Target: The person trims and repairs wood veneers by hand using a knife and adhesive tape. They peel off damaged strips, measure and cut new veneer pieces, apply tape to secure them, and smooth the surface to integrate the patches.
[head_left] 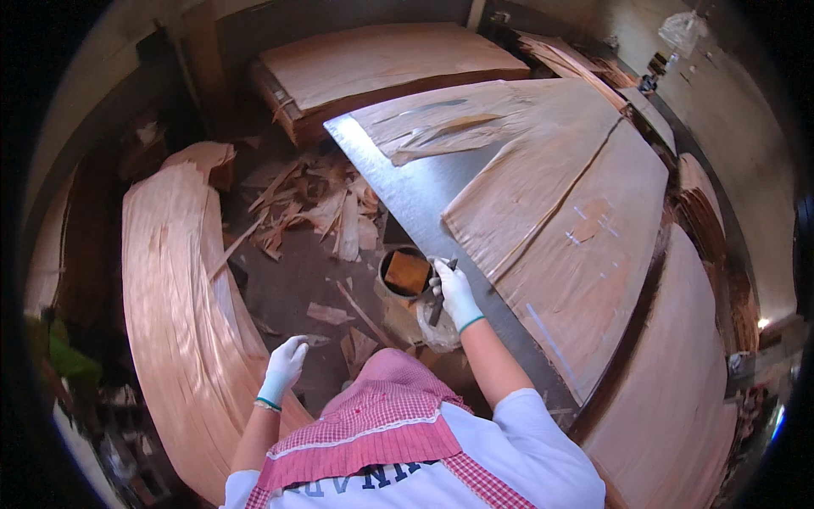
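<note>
My right hand, in a white glove with a green cuff, is closed around a dark, narrow, knife-like tool at the near edge of the metal-topped table. Thin wood veneer sheets cover most of that table, some torn and split, with a dark seam and white tape marks. Just left of the right hand, a round container holds a brown block. Over the floor, beside the long veneer stack, my left hand is gloved too, its fingers curled together with nothing visible in them.
A long draped veneer stack runs along my left. Veneer scraps lie heaped on the floor ahead. Another stack stands at the back, and further sheets lie beyond the table at right. A clear plastic bag hangs below the container.
</note>
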The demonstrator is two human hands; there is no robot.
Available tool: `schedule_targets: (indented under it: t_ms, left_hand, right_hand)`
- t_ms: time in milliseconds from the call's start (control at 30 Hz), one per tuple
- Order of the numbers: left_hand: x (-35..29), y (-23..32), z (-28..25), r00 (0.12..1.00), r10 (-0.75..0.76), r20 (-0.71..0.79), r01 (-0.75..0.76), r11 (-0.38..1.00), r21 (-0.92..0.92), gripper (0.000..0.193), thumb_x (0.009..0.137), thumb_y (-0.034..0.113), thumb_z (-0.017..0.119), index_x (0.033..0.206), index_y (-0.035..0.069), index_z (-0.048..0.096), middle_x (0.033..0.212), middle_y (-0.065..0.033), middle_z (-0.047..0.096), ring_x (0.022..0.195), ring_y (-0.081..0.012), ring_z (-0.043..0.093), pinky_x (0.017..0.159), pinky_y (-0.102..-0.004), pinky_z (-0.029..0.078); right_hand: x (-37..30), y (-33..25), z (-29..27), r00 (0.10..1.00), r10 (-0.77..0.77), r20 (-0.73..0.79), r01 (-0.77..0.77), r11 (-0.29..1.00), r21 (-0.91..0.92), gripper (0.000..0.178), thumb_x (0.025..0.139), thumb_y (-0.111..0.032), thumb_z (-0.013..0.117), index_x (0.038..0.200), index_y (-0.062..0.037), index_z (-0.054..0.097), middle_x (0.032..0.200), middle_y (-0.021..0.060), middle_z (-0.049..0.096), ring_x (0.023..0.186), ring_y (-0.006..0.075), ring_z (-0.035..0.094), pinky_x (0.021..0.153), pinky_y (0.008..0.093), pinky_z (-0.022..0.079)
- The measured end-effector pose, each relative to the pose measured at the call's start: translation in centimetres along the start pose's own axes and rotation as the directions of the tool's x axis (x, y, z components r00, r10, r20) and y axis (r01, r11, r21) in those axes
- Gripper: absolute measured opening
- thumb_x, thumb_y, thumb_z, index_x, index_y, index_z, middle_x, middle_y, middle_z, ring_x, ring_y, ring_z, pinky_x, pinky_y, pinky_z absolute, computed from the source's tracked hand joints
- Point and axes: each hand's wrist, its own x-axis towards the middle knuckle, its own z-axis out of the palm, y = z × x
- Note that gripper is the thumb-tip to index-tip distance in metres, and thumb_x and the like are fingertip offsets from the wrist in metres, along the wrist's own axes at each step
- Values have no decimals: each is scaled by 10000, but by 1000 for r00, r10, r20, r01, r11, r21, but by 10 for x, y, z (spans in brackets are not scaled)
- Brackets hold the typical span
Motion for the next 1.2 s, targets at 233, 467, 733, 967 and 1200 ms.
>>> schedule_targets:
  t_ms: [233,467,733,967,1200]
  left_hand:
    - [161,21,-66,978,192,80,-193,981,-2,312,942,214,541,1159,3,618,1067,-211,669,1027,-345,646,881,-371,497]
    - [326,43,-144,953,206,223,-228,971,76,323,947,230,544,1164,4,619,1095,-201,667,1049,-334,638,901,-365,484]
    - [557,74,-170,896,340,287,-327,940,-92,310,955,200,536,1149,-26,621,1043,-159,684,1002,-229,640,892,-326,472]
    - [780,97,-135,847,433,309,-388,900,-198,301,931,189,543,1110,-32,642,963,-112,697,887,-190,631,797,-307,487]
    - [907,58,-86,517,-245,820,460,888,-25,683,923,649,428,1098,33,667,996,-100,685,848,-214,614,785,-437,472]
  right_hand:
    - [150,-3,51,887,237,-396,70,780,622,98,916,-305,631,984,-235,623,713,-4,585,515,79,478,399,213,340]
    - [203,4,52,896,125,-427,320,486,813,155,971,-305,579,1051,-177,612,740,-16,566,595,80,560,421,202,371]
    - [225,-41,91,763,38,-646,276,884,378,244,974,-259,584,1186,-149,635,877,3,612,633,72,529,449,190,349]
    - [240,-56,111,727,90,-680,564,487,667,202,984,-166,554,1179,-122,582,1019,59,643,639,62,508,433,153,338]
    - [262,-88,230,738,314,-598,-5,888,460,420,1010,-441,451,999,-48,598,797,150,680,508,136,556,442,245,441]
